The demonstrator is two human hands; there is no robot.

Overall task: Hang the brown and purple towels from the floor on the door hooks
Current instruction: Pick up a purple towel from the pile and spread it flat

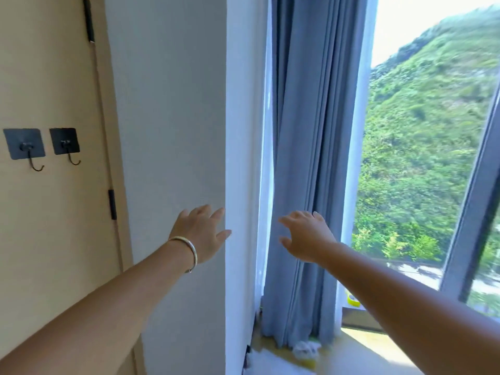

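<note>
Both the left hand [201, 234] and right hand [307, 236] reach forward spread and holding nothing (two bare door hooks [66, 147] sit well left, near the door's [54, 212] hinged edge).

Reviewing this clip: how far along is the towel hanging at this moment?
Done: nothing shows as done. Both hooks, the left hook and the right hook on the door, are bare. In hand: nothing; the left hand and right hand are raised, fingers spread, holding nothing. Left: both towels, neither of which is in view, must be picked up and hung.
</note>
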